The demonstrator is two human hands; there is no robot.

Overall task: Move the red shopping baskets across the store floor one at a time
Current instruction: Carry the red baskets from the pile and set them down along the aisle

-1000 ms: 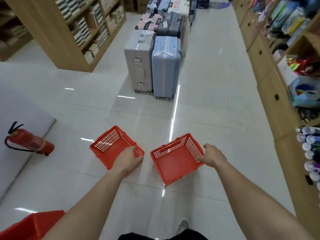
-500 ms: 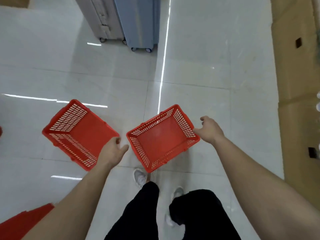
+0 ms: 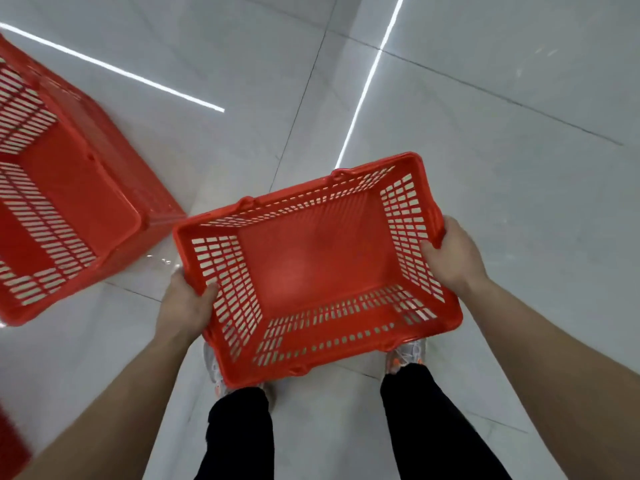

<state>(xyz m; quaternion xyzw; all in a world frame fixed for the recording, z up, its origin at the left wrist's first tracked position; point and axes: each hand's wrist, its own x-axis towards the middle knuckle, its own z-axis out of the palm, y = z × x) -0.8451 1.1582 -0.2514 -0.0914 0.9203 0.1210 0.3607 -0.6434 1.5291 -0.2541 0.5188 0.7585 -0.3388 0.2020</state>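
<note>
An empty red shopping basket (image 3: 311, 268) with slotted walls is right below me, over my feet. My left hand (image 3: 188, 306) grips its left short rim, thumb inside the wall. My right hand (image 3: 450, 252) grips the right short rim the same way. A second empty red basket (image 3: 69, 209) sits on the white tiled floor to the left, apart from the held one and cut off by the frame's left edge.
A sliver of another red basket (image 3: 10, 441) shows at the bottom left edge. My legs in black trousers (image 3: 426, 427) and light shoes (image 3: 407, 355) stand on glossy white floor tiles (image 3: 485, 116) with light streaks.
Both hands have closed on the ends of the right-hand basket; before, they hovered beside the two baskets. My view has dropped much closer to the floor, so the suitcases and shelves are out of sight.
</note>
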